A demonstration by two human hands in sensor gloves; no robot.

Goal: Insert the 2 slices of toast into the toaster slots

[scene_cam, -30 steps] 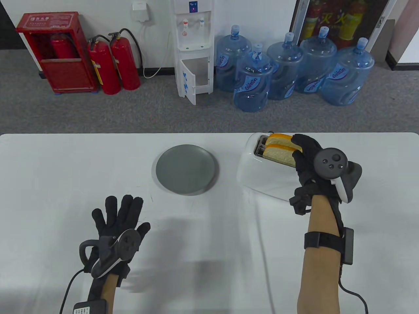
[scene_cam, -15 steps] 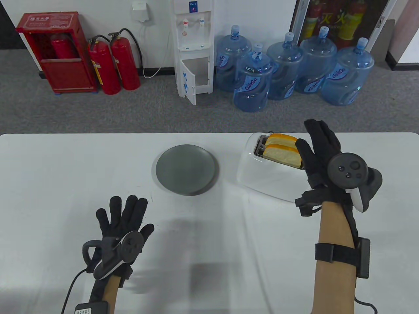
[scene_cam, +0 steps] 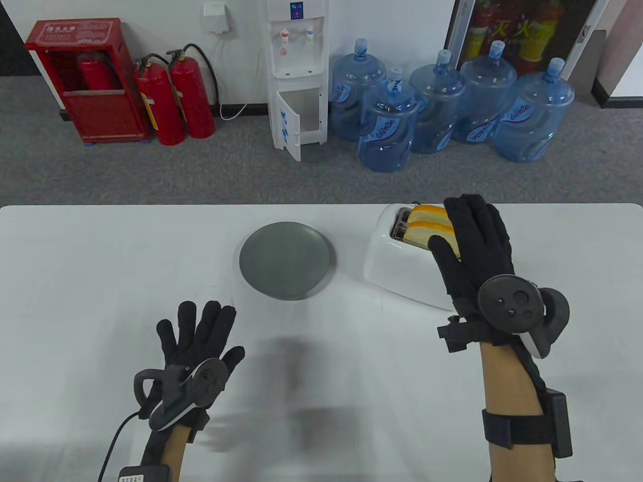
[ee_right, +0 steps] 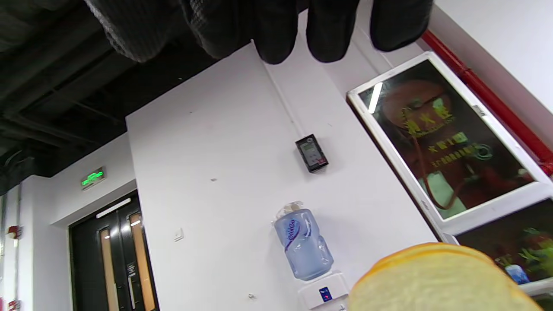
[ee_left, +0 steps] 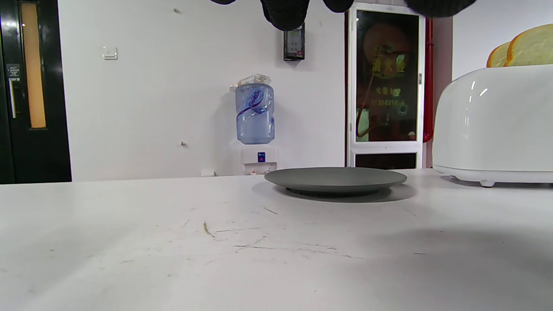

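Fingers (scene_cam: 472, 221) of the right hand (scene_cam: 472, 261) lie straight and together in the table view, spread flat over the right end of the two toast slices (scene_cam: 427, 226), holding nothing. Both slices stand in the slots of the white toaster (scene_cam: 397, 266), their long axis running from about 10 o'clock to 4 o'clock, with the tops well proud of the slots, so the likely next move is a downward press. The right hand is far nearer; the left hand (scene_cam: 196, 346) hovers with its fingers loosely splayed above the tabletop (scene_cam: 75, 281), at about 8 o'clock from the toaster, past the empty grey plate (scene_cam: 286, 260). Whether the palm touches the bread is hidden by the glove. From the left wrist view, the toaster sits at 3 o'clock, cut off by the frame edge, the slice tops poking above its rim beyond the plate; only fingertips (ee_left: 285, 15) show at 12 o'clock. From the right wrist view, tilted upward, the fingertips hang at 12 o'clock and one slice's crust edge lies at 5 o'clock, clear of them; the slots are out of sight.
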